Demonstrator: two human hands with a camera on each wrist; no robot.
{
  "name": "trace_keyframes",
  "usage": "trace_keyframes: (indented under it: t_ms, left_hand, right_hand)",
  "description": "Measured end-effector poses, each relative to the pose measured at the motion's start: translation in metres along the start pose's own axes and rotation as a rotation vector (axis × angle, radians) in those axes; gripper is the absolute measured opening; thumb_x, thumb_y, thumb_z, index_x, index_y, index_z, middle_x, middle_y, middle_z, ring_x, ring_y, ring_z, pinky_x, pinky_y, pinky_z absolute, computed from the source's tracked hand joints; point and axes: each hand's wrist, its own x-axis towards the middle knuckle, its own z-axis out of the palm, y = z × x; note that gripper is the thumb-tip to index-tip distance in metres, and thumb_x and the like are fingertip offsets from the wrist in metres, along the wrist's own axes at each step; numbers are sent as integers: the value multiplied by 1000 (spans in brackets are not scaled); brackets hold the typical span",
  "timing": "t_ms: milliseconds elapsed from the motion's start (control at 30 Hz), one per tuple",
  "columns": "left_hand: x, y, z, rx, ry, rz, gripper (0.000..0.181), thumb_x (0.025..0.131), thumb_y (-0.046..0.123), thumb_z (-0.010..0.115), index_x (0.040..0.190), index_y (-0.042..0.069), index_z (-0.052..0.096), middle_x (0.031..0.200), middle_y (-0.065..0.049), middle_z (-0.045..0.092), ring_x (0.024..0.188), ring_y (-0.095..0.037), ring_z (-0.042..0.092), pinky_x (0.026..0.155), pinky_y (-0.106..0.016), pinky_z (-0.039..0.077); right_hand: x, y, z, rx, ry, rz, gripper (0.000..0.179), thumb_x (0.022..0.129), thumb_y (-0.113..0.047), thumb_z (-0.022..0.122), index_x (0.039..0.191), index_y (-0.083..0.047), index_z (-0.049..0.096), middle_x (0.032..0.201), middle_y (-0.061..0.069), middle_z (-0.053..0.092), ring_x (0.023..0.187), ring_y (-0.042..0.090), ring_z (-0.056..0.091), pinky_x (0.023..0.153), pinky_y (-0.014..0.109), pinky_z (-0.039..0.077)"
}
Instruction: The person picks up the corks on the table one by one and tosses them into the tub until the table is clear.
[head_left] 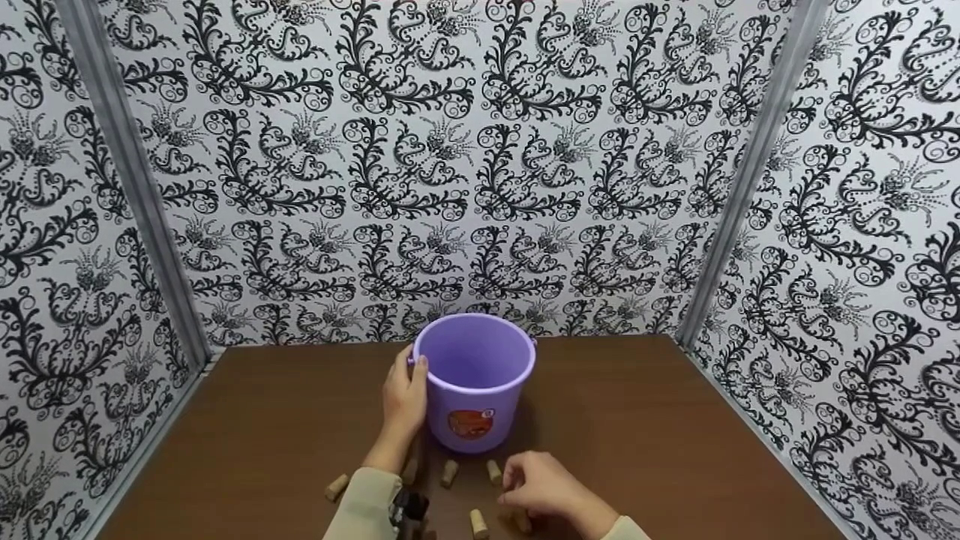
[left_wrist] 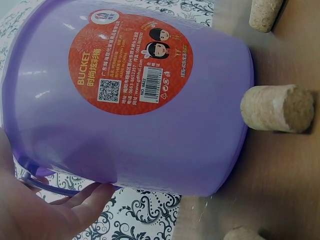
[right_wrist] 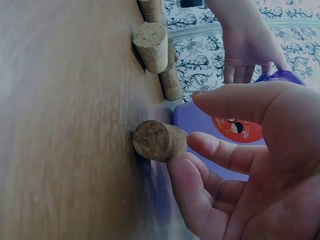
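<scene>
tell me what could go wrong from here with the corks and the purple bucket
The cork at the right hand's fingers could slip or roll, as the right hand shows no clear pinch on it.
The purple bucket might tip if the left hand pulls, since it holds just one side near the rim.
The left sleeve might knock the loose cork lying beside it.

The bucket [head_left: 491,401] is purple, corks [head_left: 478,523] tan, table [head_left: 615,435] brown, walls [head_left: 465,172] black-scrolled white.

Corks [head_left: 449,474] lie on the table [head_left: 630,420] before the bucket [head_left: 474,400], with the wall [head_left: 450,187] behind it.
</scene>
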Motion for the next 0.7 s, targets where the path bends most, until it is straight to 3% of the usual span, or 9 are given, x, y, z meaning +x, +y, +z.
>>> trace_keyframes:
  t_ms: [333, 700]
  left_hand:
    - [2, -2, 1, -12, -6, -17, 42, 109, 26, 56, 145, 4, 60, 142, -28, 64, 135, -48, 59, 117, -63, 43]
    - [2, -1, 1, -9, -7, -19, 44, 109, 27, 55, 145, 3, 59, 142, -29, 64, 134, -48, 59, 117, -63, 43]
  right_hand:
    - [-1, 4, 3, 19, -98, 23, 21, 70, -7, 88, 78, -12, 69, 53, -11, 63, 43, 1, 56, 45, 19, 44]
    - [-4, 0, 5, -107, -120, -17, 22, 68, -9, 89, 64, -15, 69, 50, -18, 56, 45, -3, 53, 53, 16, 47]
